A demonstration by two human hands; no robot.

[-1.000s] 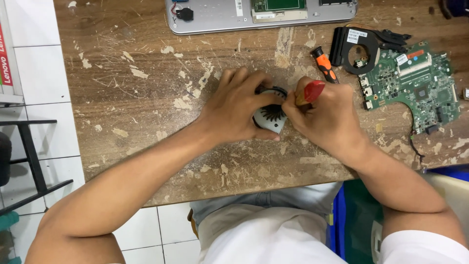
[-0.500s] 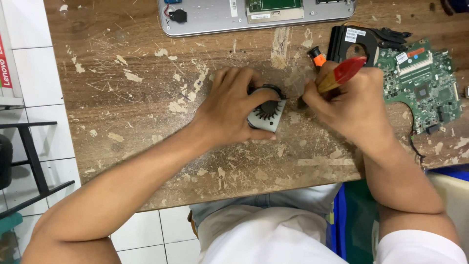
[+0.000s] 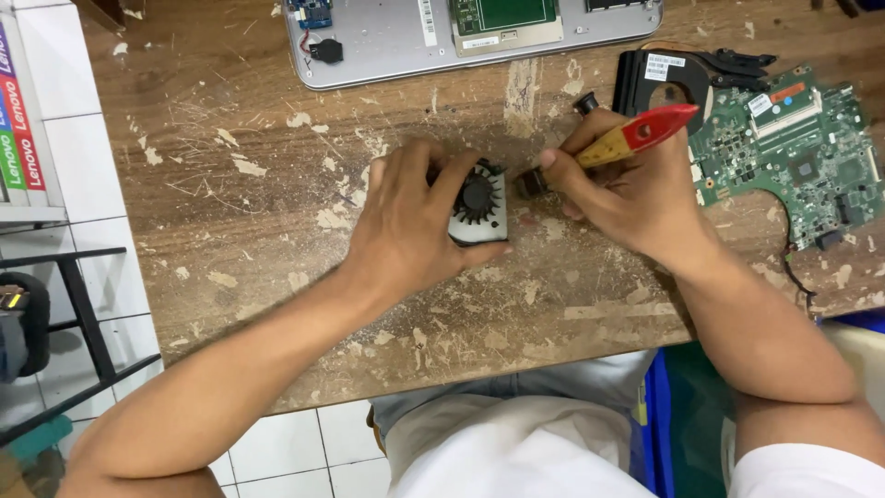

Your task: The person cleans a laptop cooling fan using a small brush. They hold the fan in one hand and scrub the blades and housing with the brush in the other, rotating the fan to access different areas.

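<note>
Red-and-wood handled brush (image 3: 636, 136) now raised in my right hand (image 3: 636, 198), bristles lowered beside the small black-bladed cooling fan (image 3: 479, 205) my left hand (image 3: 410, 231) pins down.

Fan (image 3: 479, 205) half under the left fingers (image 3: 419, 184); brush (image 3: 636, 136) bristles behind it; laptop base (image 3: 461, 37) cropped above.

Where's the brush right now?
In the right hand, bristles by the fan the left hand holds; its red handle points toward the green board.
</note>
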